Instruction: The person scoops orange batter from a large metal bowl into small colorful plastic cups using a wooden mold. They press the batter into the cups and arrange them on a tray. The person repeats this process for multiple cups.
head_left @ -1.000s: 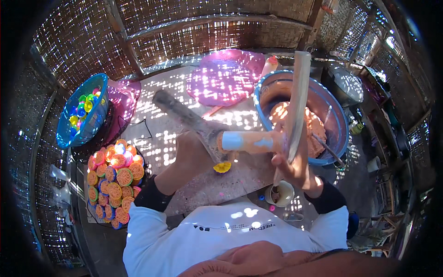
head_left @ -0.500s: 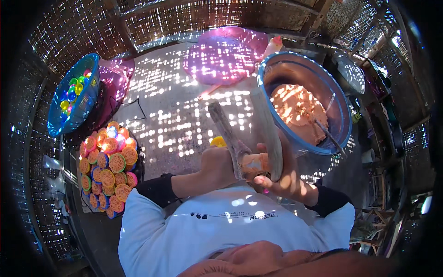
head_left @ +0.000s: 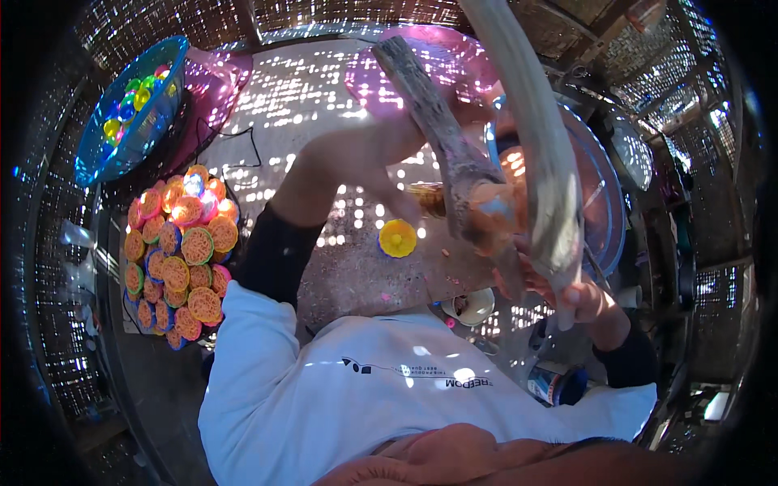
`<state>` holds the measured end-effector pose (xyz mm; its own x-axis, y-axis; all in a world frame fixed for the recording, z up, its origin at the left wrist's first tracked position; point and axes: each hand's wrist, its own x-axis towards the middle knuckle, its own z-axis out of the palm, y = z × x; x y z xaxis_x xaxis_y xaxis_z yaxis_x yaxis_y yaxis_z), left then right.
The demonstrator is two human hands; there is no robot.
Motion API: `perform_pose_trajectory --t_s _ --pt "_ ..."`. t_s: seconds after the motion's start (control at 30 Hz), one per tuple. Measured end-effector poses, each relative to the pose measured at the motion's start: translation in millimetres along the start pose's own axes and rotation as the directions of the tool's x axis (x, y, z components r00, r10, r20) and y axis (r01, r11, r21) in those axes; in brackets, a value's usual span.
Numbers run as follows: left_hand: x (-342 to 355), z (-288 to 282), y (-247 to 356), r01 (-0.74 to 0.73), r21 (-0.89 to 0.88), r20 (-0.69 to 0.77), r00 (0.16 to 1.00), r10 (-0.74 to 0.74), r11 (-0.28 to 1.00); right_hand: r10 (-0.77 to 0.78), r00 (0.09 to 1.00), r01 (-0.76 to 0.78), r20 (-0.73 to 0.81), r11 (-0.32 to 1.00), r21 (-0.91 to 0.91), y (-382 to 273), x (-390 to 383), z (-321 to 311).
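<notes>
My right hand (head_left: 587, 301) grips the lower end of a pale wooden lever (head_left: 543, 146) of a hand press. The press also has a darker wooden arm (head_left: 413, 89) and a short orange-smeared cylinder (head_left: 494, 211) between the two. My left hand (head_left: 377, 162) is blurred beside the darker arm, thumb pointing down; whether it grips that arm cannot be made out. Behind its thumb is a brownish object (head_left: 429, 198) I cannot make out. A yellow fluted cup (head_left: 397, 238) sits on the board (head_left: 348, 283) below.
A blue basket of coloured balls (head_left: 97, 154) stands back left, above a heap of orange-filled cups (head_left: 178, 267). A large blue tub (head_left: 608, 194) is at right, partly hidden by the press. A pink sheet (head_left: 373, 85) lies at the back; a pale bucket (head_left: 478, 312) is below.
The press has risen and its pale lever swung up and right. My left hand has moved up from near my lap, and the yellow cup now shows fully.
</notes>
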<state>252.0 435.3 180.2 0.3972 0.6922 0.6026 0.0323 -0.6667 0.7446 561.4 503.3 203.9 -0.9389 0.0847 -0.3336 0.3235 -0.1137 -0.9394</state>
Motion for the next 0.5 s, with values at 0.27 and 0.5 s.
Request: perform_pose_trajectory --t_s 0.27,0.5 --pt "5 1 -43 -0.520 -0.790 -0.457 0.853 0.251 0.325 0.284 0.956 -0.285 0.075 0.958 0.010 20 6 -41" --pt "-17 6 -66 -0.540 -0.828 -0.464 0.812 0.354 0.153 0.266 0.964 -0.259 0.030 0.955 -0.140 18 26 -44"
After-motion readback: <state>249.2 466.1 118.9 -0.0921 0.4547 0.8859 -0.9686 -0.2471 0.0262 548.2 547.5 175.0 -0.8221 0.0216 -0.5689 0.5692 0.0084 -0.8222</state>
